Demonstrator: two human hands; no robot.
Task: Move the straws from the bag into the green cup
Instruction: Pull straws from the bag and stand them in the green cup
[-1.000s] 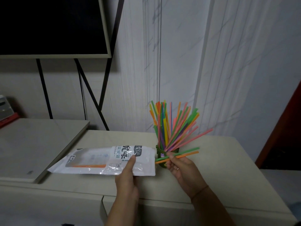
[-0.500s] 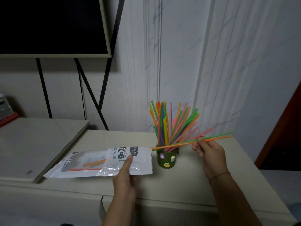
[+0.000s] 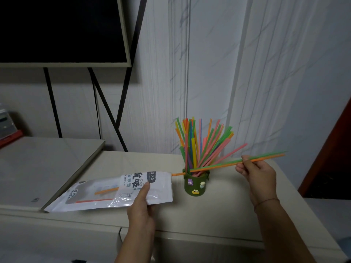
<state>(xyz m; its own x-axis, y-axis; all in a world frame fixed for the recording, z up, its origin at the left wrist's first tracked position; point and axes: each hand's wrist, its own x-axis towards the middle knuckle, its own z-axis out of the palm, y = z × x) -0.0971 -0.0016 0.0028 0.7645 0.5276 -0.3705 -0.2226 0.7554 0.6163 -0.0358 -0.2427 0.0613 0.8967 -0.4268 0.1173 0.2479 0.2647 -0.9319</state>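
Note:
A small green cup point(image 3: 196, 184) with cartoon stickers stands on the pale table point(image 3: 218, 215), packed with several upright coloured straws point(image 3: 201, 141). Left of it lies the white plastic straw bag point(image 3: 106, 192), its open end facing the cup, with two orange straws point(image 3: 95, 201) showing through it. My left hand point(image 3: 141, 205) holds the bag's near right corner. To the right of the cup, my right hand point(image 3: 255, 173) pinches a green and an orange straw point(image 3: 266, 158), held nearly level across the cup; the orange one's left end still reaches the bag's mouth.
A flat pale board point(image 3: 38, 168) lies at the left, overlapping the table's left edge. A dark screen point(image 3: 57, 29) on a black stand hangs above it against the wall. A dark red door edge point(image 3: 338, 149) is at the far right.
My right hand has drawn the green and orange straws rightward out of the bag, from just in front of the cup to the cup's right. The bag has shifted slightly left.

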